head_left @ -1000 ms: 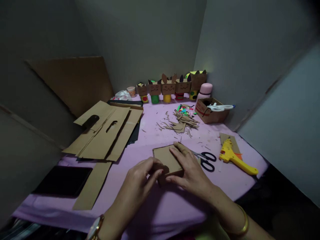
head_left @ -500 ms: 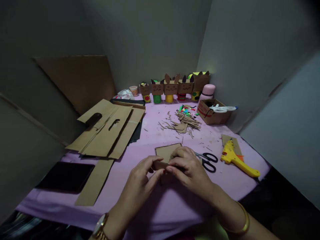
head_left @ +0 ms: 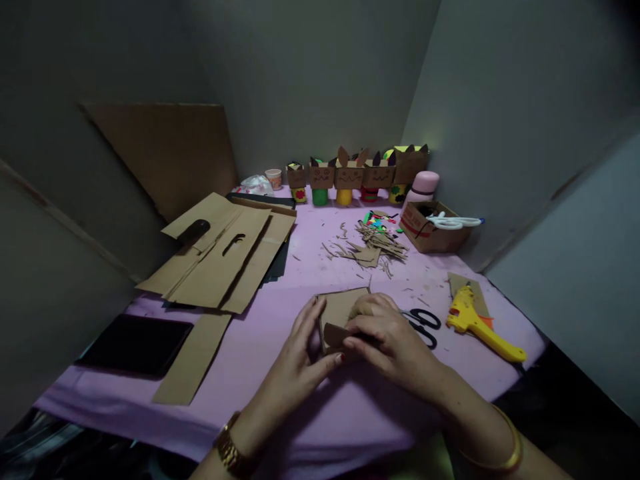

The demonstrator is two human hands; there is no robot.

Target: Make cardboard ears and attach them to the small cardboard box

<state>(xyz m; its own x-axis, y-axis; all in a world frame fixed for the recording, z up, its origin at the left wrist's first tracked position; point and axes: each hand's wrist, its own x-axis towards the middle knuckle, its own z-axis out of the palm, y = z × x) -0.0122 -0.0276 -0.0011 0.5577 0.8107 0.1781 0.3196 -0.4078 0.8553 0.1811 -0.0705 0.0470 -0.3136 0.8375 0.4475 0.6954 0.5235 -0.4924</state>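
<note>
My right hand [head_left: 395, 337] is closed, pinching a small cardboard piece [head_left: 336, 335] between thumb and fingers. That piece is held over a square cardboard panel or shallow box [head_left: 340, 307], whose near right part my right hand hides. At its left edge, my left hand [head_left: 300, 360] has thumb and fingers spread apart; whether it presses on the edge is unclear. Black-handled scissors [head_left: 424, 320] lie just right of my right hand, their blades mostly covered. Farther right, a yellow glue gun [head_left: 483, 327] rests on its side over a cardboard scrap [head_left: 477, 293].
Large cardboard sheets [head_left: 215, 260], a dark tablet [head_left: 135, 345] and a cardboard strip [head_left: 195, 363] lie left. Cardboard scraps [head_left: 373, 250] are heaped mid-table. Behind stand several cardboard animal figures [head_left: 350, 177], a pink bottle [head_left: 425, 183] and a small box [head_left: 435, 233].
My left fingers have let go of the small cardboard piece and spread toward the panel's left edge. The right hand keeps hold of the piece. The whole view has shifted slightly.
</note>
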